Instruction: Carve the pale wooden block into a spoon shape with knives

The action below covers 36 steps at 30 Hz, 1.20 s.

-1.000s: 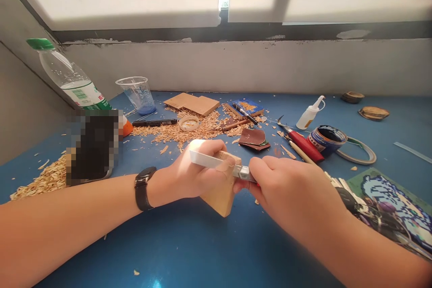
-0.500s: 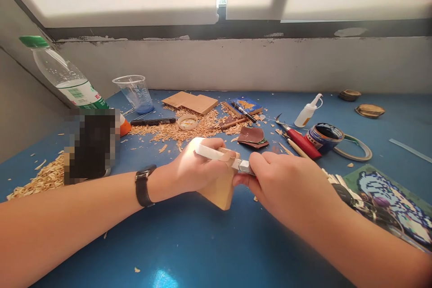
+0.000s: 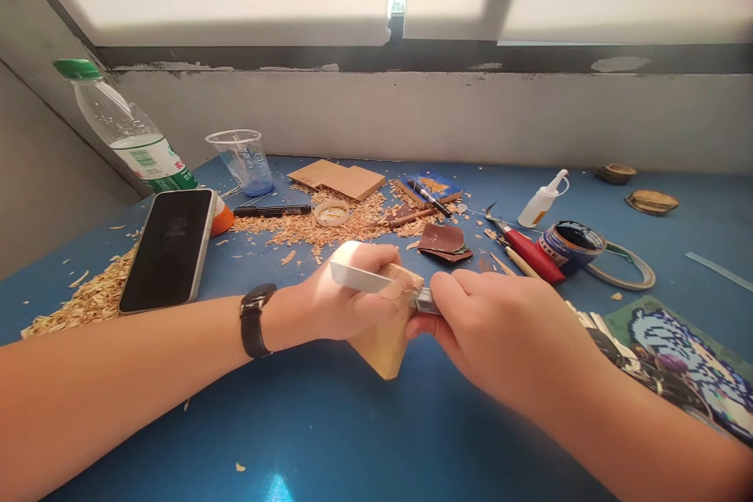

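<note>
My left hand (image 3: 335, 290), with a black watch (image 3: 256, 321) on the wrist, is closed around a pale wooden block (image 3: 383, 341) above the table. The block's lower corner points down toward me, and its upper end looks rough and cut. My right hand (image 3: 494, 321) grips a knife (image 3: 365, 280) by its handle, which the fingers mostly hide. The flat metal blade points left across the top of the block, over my left thumb. Whether the edge touches the wood, I cannot tell.
Wood shavings (image 3: 353, 226) lie beyond my hands. To the left are a phone (image 3: 170, 251), a bottle (image 3: 132, 129) and a plastic cup (image 3: 244, 165). On the right are a red-handled tool (image 3: 532, 257), a paint jar (image 3: 568, 245), a glue bottle (image 3: 541, 202) and a patterned mat (image 3: 694, 361).
The knife blade has turned slightly, showing more of its flat side. The block has tipped a little lower. The whole view has shifted slightly, and the phone now shows clearly.
</note>
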Each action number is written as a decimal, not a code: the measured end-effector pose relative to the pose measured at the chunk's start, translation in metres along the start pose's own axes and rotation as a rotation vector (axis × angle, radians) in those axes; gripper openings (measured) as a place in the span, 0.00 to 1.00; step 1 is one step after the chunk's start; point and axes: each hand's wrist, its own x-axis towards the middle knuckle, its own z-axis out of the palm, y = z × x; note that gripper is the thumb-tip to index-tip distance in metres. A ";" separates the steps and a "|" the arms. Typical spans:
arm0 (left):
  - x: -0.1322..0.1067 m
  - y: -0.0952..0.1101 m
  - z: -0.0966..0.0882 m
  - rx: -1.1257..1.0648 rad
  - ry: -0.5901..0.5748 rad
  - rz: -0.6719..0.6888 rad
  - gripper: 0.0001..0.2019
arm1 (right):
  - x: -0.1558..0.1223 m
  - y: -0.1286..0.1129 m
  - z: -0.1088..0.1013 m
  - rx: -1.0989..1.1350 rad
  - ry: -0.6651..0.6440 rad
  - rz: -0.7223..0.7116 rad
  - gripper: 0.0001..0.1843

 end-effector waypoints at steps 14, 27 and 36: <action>0.003 -0.002 0.002 -0.082 -0.032 -0.117 0.08 | -0.009 -0.008 0.004 -0.063 0.014 0.168 0.31; 0.002 0.001 -0.001 -0.011 -0.022 -0.099 0.11 | -0.002 -0.001 0.001 -0.022 -0.034 -0.020 0.27; 0.000 -0.002 0.001 0.064 -0.029 -0.022 0.14 | 0.005 0.003 -0.004 -0.029 -0.095 -0.098 0.20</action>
